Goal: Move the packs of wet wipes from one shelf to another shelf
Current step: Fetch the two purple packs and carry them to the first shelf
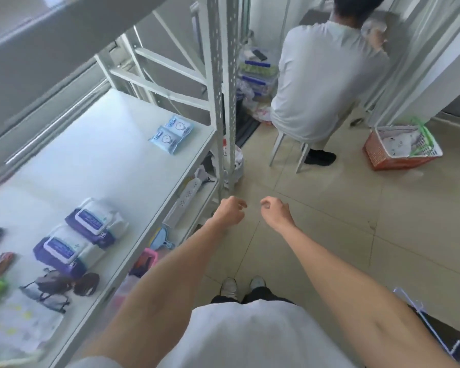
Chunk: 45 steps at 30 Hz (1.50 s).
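Both my hands hang empty over the floor, left hand [230, 212] and right hand [275, 212] loosely curled. Two purple wipe packs [75, 239] and two blue packs [171, 135] lie flat on the white shelf [96, 160], long axes slanting across it. Judged: transfer not begun.

Wipe packs [83, 235] on shelf [112, 166]; basket [401, 147] on floor [329, 208].
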### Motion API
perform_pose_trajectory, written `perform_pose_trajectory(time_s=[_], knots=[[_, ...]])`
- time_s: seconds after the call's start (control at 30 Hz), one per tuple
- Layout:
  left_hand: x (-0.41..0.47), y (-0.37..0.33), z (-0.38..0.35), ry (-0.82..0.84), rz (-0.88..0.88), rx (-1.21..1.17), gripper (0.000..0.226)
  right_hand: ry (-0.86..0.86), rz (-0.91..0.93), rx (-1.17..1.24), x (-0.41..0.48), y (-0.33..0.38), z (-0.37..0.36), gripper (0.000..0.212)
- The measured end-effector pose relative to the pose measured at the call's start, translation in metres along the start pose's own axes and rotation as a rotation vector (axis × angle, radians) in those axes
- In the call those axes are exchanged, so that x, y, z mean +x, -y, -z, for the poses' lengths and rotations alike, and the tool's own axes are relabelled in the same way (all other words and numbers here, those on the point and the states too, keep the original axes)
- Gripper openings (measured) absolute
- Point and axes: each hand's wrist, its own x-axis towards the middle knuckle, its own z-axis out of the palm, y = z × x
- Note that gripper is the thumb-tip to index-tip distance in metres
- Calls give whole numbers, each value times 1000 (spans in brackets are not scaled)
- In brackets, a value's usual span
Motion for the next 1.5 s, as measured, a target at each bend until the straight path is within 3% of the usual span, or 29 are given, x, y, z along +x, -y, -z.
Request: perform_pose_trajectory(time_s=[0.13,0.4,0.63,0.83,0.9,1.03,1.13,1.3,1.4,1.5], knots=[[-12,22,39,-207,93,-151,34,58,185,-98,33,62,-25,22],[-73,99,96,-647,408,-423,27,311,654,-326,26,192,-117,21],[-133,151,93,-886,585,-569,30,526,771,-427,-11,214,-176,22],[-170,184,118,-1210,694,-453,20,515,689,-323,-28,235,-208,21],[-176,197,127,-1184,735,-388,35,509,664,-292,-31,245,-215,21],[-170,215,130,-950,804,-362,59,565,591,-262,-35,269,-231,35],[-159,214,126,-853,834,-273,66,597,551,-249,-33,281,-239,41],[-154,218,128,-1041,692,-328,37,578,495,-205,-10,291,-246,42],[-152,223,138,-1100,840,-392,32,580,452,-208,5,291,-251,57],[-138,225,148,-1000,960,-390,52,590,401,-182,14,293,-247,49]])
